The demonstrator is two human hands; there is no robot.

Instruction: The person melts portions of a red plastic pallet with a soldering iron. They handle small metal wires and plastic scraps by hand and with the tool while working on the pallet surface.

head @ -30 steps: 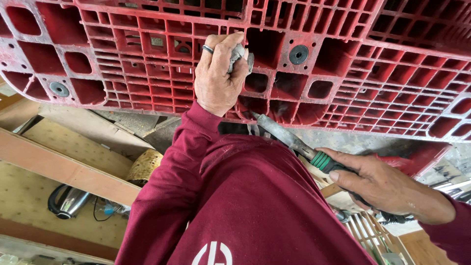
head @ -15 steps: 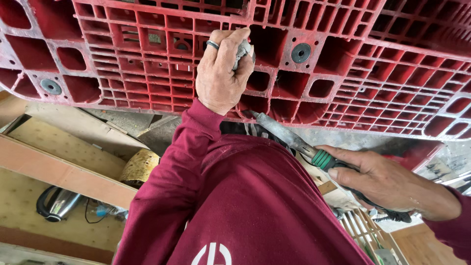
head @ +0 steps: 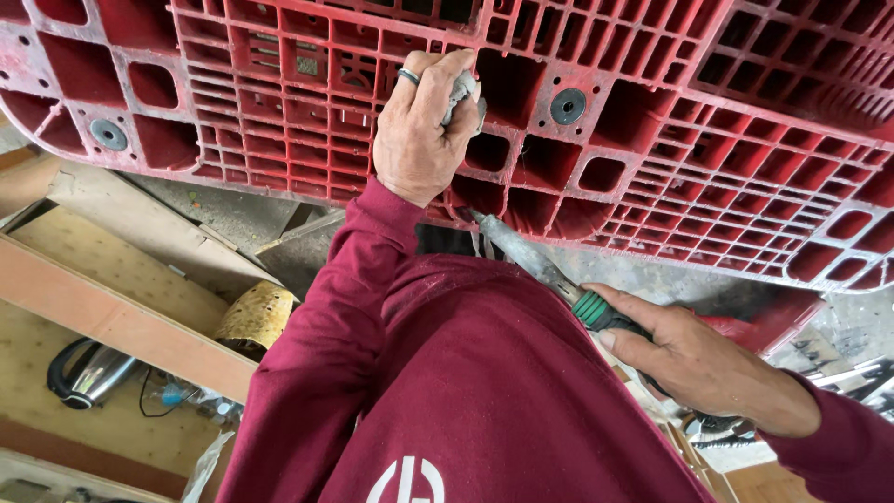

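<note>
Left hand (head: pixel 419 130) clenched on grey lump, pressed against red plastic pallet (head: pixel 279 102) underside. Right hand (head: pixel 698 363) grasps soldering-type iron (head: pixel 549 270), tip at rib below. Best: keep tip steady on rib, lump firm.

Workshop; red plastic pallet (head: pixel 652 140) under repair; plywood boards (head: pixel 102 307), scattered tools (head: pixel 843 373), dusty concrete floor (head: pixel 223 210).

tool tip (head: pixel 480 222) nearer red pallet (head: pixel 708 140)

Bright even daylight, sharp, edges bowed
</note>
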